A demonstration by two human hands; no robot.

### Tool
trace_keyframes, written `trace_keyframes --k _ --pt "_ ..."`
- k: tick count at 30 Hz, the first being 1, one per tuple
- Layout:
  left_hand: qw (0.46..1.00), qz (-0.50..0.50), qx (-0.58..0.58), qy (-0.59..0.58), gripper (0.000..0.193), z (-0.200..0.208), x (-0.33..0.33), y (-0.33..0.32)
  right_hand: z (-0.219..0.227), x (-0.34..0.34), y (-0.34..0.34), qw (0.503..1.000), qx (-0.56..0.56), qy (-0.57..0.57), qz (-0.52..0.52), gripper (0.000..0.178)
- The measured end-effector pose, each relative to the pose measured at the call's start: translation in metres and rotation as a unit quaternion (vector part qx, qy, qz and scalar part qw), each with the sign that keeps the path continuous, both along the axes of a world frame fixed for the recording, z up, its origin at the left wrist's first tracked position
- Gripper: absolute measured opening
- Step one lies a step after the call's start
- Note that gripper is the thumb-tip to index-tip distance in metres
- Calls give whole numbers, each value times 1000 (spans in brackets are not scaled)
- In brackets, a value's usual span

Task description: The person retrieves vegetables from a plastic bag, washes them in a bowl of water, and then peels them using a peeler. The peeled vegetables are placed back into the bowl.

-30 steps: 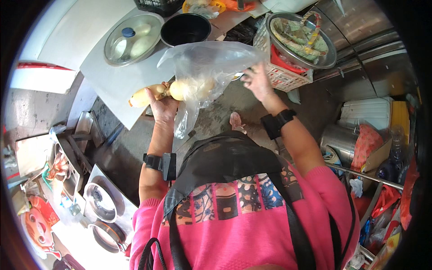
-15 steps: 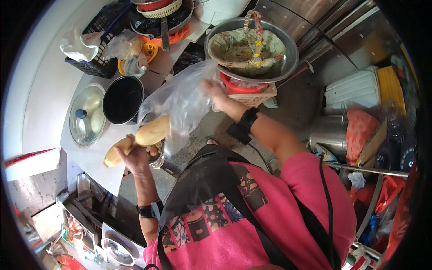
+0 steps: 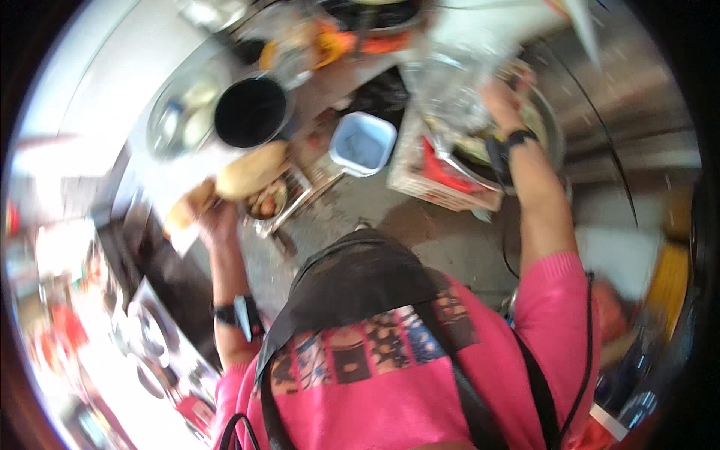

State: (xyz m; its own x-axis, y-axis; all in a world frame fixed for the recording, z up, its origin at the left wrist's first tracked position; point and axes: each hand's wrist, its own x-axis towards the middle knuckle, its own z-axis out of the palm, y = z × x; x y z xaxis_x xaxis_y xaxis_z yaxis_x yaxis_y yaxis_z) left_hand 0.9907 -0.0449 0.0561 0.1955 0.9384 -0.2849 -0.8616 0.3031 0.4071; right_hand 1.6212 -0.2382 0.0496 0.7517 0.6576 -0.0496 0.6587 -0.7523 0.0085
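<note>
Golden-brown and long, the bread roll [image 3: 251, 170] sits in the left hand [image 3: 212, 217], whose fingers close around its lower end so that the loaf sticks out up and to the right, over the edge of the white counter [image 3: 112, 112]. A second, smaller piece of bread [image 3: 182, 212] shows just left of that hand, touching it, though blur hides how it is held. Just beside the roll's upper end stands a black pot [image 3: 250, 112], and left of the pot lies a round glass lid [image 3: 178, 120] on the counter. Below the roll, a small metal tray [image 3: 268, 204] holds reddish food. To the right of it sits a pale blue square tub [image 3: 363, 142]. The right hand [image 3: 499, 97] is raised at the far side, gripping a clear plastic bag [image 3: 450, 90] that hangs over a white basket [image 3: 442, 180] with something red inside; the picture is smeared there, so the exact hold of the fingers cannot be told. Both wrists wear dark bands, and a pink sweater [image 3: 420, 390] with a black strap fills the lower part of the view.
</note>
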Motion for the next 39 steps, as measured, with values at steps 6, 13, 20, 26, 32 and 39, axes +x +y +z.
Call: trace_keyframes --k 6,13,20,26,32,39 --pt "993 108 -37 -39 54 10 -11 -17 -85 -14 -33 949 -300 19 97 30" --pt "987 142 -78 -6 57 -3 -42 -17 -29 -7 12 906 -382 85 162 29" --pt "987 95 -116 -59 65 -32 -74 -11 38 -83 54 972 -15 85 216 23" --pt "983 85 -149 -71 66 -38 -124 -6 6 -234 92 928 31 292 231 26" --pt "986 68 -149 -21 59 -45 -183 15 -21 -315 126 909 33 308 277 25" --pt "971 57 -199 119 81 -109 -209 36 -26 -308 172 894 30 370 252 20"
